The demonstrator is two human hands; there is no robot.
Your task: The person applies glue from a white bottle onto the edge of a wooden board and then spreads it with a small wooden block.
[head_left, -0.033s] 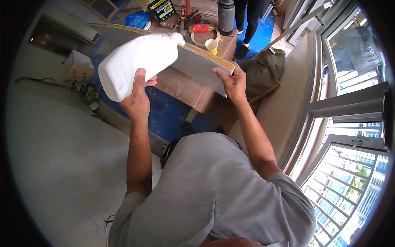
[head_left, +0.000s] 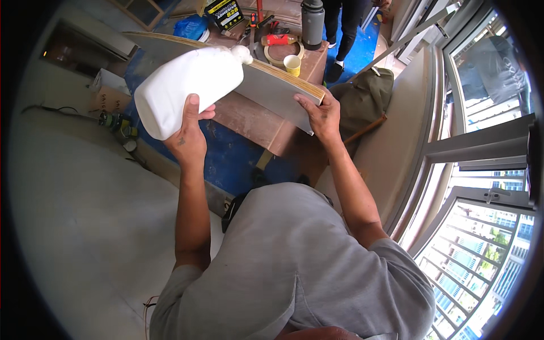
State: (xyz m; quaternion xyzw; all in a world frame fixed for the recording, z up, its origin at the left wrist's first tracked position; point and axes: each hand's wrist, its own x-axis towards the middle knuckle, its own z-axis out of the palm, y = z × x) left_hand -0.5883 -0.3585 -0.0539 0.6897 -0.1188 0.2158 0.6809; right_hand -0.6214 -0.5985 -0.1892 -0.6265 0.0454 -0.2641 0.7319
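My left hand point(head_left: 190, 136) is closed round a large white plastic bottle point(head_left: 184, 88), thumb on the near side. The bottle lies tilted, its whitish nozzle end point(head_left: 242, 54) pointing right and resting over or just above the edge of a long board. That board point(head_left: 272, 93) has a grey face and a pale, layered wooden edge point(head_left: 289, 79) turned upward. At its near right end, my right hand point(head_left: 324, 116) grips it, thumb on the grey face and fingers behind. Whether the nozzle touches the edge, I cannot tell.
Behind the board, a work surface point(head_left: 314, 65) bears a yellow paper cup point(head_left: 292, 64), a tape roll point(head_left: 274, 52), a red-labelled bottle point(head_left: 279, 39), a grey flask point(head_left: 312, 25) and a tin point(head_left: 224, 15). Another person's legs point(head_left: 341, 28) stand beyond. An olive bag point(head_left: 365, 90) leans right, by the window.
The white bottle's nozzle end has shifted very slightly left along the board's edge. Both hands keep their grip, and the other person's legs have moved a little.
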